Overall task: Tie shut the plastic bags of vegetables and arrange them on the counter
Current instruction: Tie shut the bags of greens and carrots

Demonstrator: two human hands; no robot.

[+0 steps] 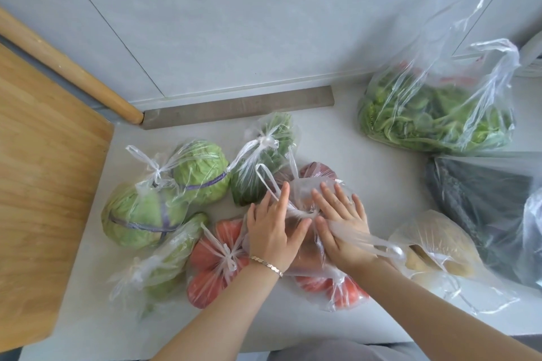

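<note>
Both hands lie on one plastic bag (308, 190) in the middle of the desk (366, 155), and this bag holds brown and red round things. The left hand (272, 228) lies flat with straight fingers that point away from the person, and its thumb reaches to the twisted plastic at the top of the bag. It wears a bracelet (267, 264) on the wrist. The right hand (340, 220) is just beside it, with fingers wide and straight, pressing on the bag. One handle of the bag runs across this hand to the right. If the thumbs pinch the plastic, I cannot tell.

Four bags at the left show a tied knot:
- the cabbage bag (164, 193) with two cabbages
- the bag of dark greens (261, 173)
- the bag of pale green vegetables (167, 258)
- the tomato bag (211, 261)

More tomatoes (343, 290) lie in plastic under the right forearm.

At the right there are three more bags:
- the potato bag (440, 246)
- the dark vegetable bag (481, 199)
- the big bag of green leaves (434, 114), with its handles standing up loose

A wooden board (44, 184) lies at the left.
</note>
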